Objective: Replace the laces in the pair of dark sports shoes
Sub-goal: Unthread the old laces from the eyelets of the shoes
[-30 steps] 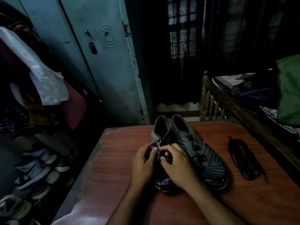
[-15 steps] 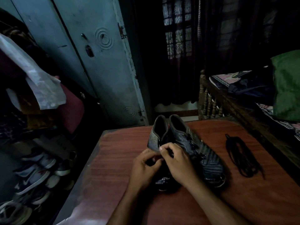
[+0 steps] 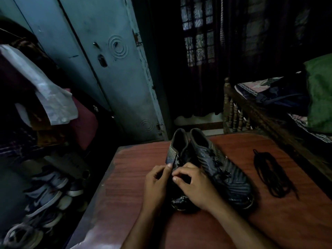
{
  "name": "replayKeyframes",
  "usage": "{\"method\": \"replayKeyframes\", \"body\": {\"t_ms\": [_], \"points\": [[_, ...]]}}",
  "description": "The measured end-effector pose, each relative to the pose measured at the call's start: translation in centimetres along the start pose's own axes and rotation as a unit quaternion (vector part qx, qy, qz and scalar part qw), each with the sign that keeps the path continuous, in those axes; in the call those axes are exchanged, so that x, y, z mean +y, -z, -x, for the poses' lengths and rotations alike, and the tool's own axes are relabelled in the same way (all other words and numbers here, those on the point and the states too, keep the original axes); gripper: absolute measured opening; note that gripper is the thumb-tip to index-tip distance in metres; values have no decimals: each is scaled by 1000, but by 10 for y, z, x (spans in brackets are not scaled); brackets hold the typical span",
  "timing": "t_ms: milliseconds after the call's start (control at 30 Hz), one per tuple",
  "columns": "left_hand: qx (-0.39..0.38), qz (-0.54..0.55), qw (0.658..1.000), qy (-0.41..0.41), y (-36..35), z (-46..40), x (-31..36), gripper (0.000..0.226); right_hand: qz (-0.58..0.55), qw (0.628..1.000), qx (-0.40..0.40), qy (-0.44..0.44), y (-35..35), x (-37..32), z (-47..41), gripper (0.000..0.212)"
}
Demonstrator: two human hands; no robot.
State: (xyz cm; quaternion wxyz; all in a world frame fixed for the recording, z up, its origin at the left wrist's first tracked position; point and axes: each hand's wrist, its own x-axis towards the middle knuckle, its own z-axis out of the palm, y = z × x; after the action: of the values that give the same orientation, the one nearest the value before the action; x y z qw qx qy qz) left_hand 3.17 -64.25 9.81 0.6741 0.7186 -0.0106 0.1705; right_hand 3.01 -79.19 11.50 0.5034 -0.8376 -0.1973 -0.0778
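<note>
Two dark sports shoes are set side by side on a reddish wood-grain surface (image 3: pixel 136 177), toes toward the viewer. The left shoe (image 3: pixel 173 151) shows fine pale stripes on its side; the right shoe (image 3: pixel 230 177), still laced, is ribbed with diagonal lines. A thin dark lace (image 3: pixel 173 161) at the left shoe's eyelets is pinched by the curled fingers of the left hand (image 3: pixel 156 184). The right hand (image 3: pixel 195 187) is curled over the tongue; what its fingers grip cannot be told. A loose bundle of black laces (image 3: pixel 271 173) is laid well apart to the right.
</note>
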Motion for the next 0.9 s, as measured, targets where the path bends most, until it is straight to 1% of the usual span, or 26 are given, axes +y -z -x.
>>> {"method": "replayKeyframes", "body": {"t_ms": [67,167,200,300,367,400,467,533,600,700,800,833,900], "points": [[-10,-9,1000,-6,1,-1,-3,21,14,1000,-15,4,-1,2,0,6],[-19,16,1000,-11,4,-1,-1,12,-12,1000,-5,-13,0,1,0,9],[-27,30,999,-12,4,0,1,9,-23,999,4,-25,0,0,0,12],[-59,35,997,-43,5,4,4,21,-53,997,24,-59,1,-3,-2,29],[-94,23,993,-66,5,6,5,16,-88,992,46,-80,2,-2,-4,39],[-116,12,991,-72,5,6,4,12,-111,988,56,-92,4,-1,-4,40],[-159,-18,984,-82,3,7,4,7,-139,983,60,-104,7,0,-4,35],[-178,-45,979,-90,2,8,4,5,-123,987,57,-85,6,2,-3,27],[-165,-27,983,-72,1,9,7,9,-109,990,55,-63,5,4,-3,24],[-104,14,994,-44,1,6,9,21,-121,991,47,-36,7,2,-4,22],[-20,74,997,10,1,3,7,32,-163,987,0,-11,9,-3,-2,17],[-8,88,996,22,1,2,6,33,-163,987,-20,2,8,-5,-2,16],[-10,85,996,27,1,1,4,34,-135,989,-62,24,7,-7,0,15]]}}
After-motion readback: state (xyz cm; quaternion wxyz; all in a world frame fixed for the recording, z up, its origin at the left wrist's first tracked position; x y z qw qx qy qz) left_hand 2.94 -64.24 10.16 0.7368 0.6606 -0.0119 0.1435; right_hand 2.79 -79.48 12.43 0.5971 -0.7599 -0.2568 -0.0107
